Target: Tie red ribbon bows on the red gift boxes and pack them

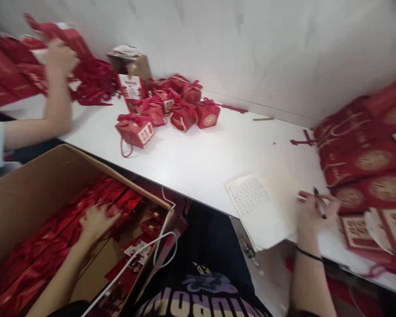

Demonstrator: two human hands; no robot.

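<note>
Inside the cardboard box (pixel 26 176) at the lower left, my left hand (pixel 99 220) is among red gift boxes (pixel 49 246), its fingers curled on one of them; blur softens the grip. My right hand (pixel 312 211) is closed on a dark pen (pixel 320 202) at the right side of the table. Beside that hand lies an open notebook (pixel 251 198) with lines of handwriting on its left part. Red cards (pixel 138 248) lie along the near side of the box.
Several small red gift boxes with ribbons (pixel 178 110) stand on the white table (pixel 198 154). Red gift bags (pixel 359 154) line the right end. A white cable (pixel 165 237) hangs over the box edge. At left, another person's hand (pixel 61 57) touches red bags.
</note>
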